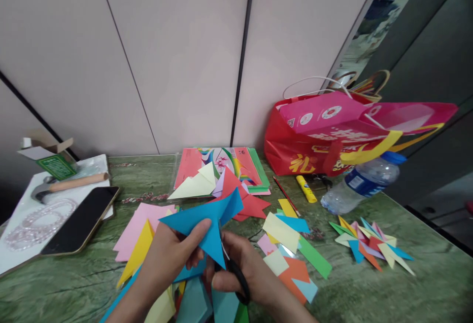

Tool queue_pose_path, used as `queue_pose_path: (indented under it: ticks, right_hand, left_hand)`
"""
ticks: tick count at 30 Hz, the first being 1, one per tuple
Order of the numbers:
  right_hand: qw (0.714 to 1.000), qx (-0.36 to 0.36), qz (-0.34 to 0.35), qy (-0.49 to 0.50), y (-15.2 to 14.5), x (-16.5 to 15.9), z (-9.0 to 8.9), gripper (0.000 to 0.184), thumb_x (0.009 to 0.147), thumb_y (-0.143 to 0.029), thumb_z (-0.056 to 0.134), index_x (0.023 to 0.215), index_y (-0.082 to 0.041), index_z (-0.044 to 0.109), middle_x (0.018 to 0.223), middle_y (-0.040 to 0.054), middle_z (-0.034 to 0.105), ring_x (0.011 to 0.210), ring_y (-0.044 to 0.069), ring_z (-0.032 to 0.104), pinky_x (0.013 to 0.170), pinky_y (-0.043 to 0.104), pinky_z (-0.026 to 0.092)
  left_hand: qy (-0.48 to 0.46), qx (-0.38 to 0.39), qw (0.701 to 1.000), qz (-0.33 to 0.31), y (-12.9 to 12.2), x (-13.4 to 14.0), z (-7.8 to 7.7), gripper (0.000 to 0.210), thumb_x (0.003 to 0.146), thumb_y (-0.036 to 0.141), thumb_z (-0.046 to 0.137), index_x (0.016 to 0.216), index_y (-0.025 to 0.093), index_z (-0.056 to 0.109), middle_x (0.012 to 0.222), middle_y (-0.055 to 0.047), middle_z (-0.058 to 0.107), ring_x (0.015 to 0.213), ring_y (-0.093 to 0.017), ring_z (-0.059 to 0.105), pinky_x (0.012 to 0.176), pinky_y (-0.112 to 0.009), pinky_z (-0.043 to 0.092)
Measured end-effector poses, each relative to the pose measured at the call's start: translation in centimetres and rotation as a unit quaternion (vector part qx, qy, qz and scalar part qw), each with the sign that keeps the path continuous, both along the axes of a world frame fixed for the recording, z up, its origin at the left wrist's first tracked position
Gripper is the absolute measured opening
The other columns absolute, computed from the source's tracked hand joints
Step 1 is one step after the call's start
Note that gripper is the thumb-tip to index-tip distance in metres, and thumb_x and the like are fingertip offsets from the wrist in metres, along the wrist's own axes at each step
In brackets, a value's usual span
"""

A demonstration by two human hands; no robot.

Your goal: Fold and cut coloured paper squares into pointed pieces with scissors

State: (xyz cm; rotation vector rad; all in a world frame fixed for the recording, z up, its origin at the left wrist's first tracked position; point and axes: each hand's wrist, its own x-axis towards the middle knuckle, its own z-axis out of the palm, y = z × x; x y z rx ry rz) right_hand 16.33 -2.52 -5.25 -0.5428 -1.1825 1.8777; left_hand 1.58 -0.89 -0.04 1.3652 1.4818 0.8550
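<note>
Above the middle of the table, my left hand pinches a folded sheet of blue paper, thumb on top. My right hand is closed round the black handles of a pair of scissors. The scissors' blades lie at the lower point of the blue paper, largely hidden by it and by my fingers. Under my hands lie several pieces of coloured paper, among them a teal one. Just beyond are a folded red paper piece and a cream one.
Paper scraps and a folded paper star lie to the right. Behind them are a yellow glue stick, a water bottle and a red bag. At left are a phone, a sickle and a green box.
</note>
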Motion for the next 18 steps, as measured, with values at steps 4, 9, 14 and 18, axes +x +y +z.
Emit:
queue_pose_path:
  ticks: [4,9,14,18]
  right_hand:
    - [1.000,0.008,-0.009,0.005,0.0,0.0,0.4,0.042,0.062,-0.040,0.078,0.085,-0.015,0.052,0.077,0.0019,0.058,0.066,0.012,0.053,0.065,0.024,0.043]
    - [0.999,0.010,-0.030,0.014,-0.1,-0.1,0.3,0.036,0.067,-0.037,0.076,0.086,-0.017,0.052,0.079,0.0022,0.062,0.070,0.014,0.059,0.075,0.027,0.045]
    - [0.998,0.021,-0.062,0.011,0.1,-0.3,-0.3,0.038,0.062,-0.037,0.079,0.084,-0.017,0.055,0.079,0.0032,0.066,0.078,0.019,0.063,0.073,0.028,0.047]
    - [0.997,0.030,-0.076,0.013,0.1,-0.5,-0.6,0.040,0.060,-0.038,0.080,0.085,-0.018,0.056,0.078,0.0031,0.067,0.081,0.021,0.064,0.076,0.031,0.049]
  left_hand:
    - [-0.001,-0.002,1.000,-0.009,0.2,0.0,-0.2,0.044,0.068,0.049,0.058,0.038,0.018,0.050,0.033,0.001,0.050,0.032,-0.009,0.043,0.036,-0.020,0.035]
    - [-0.004,0.003,1.000,-0.028,0.0,0.2,0.0,0.042,0.069,0.048,0.057,0.039,0.018,0.051,0.033,0.001,0.050,0.032,-0.009,0.043,0.035,-0.020,0.034]
    - [0.006,-0.005,0.999,-0.053,-0.1,0.4,0.0,0.042,0.071,0.047,0.055,0.040,0.018,0.052,0.035,0.001,0.051,0.033,-0.010,0.045,0.036,-0.020,0.035]
    - [0.006,-0.005,0.998,-0.057,-0.2,0.6,0.0,0.042,0.071,0.047,0.054,0.041,0.018,0.053,0.035,0.001,0.051,0.033,-0.011,0.045,0.036,-0.020,0.034]
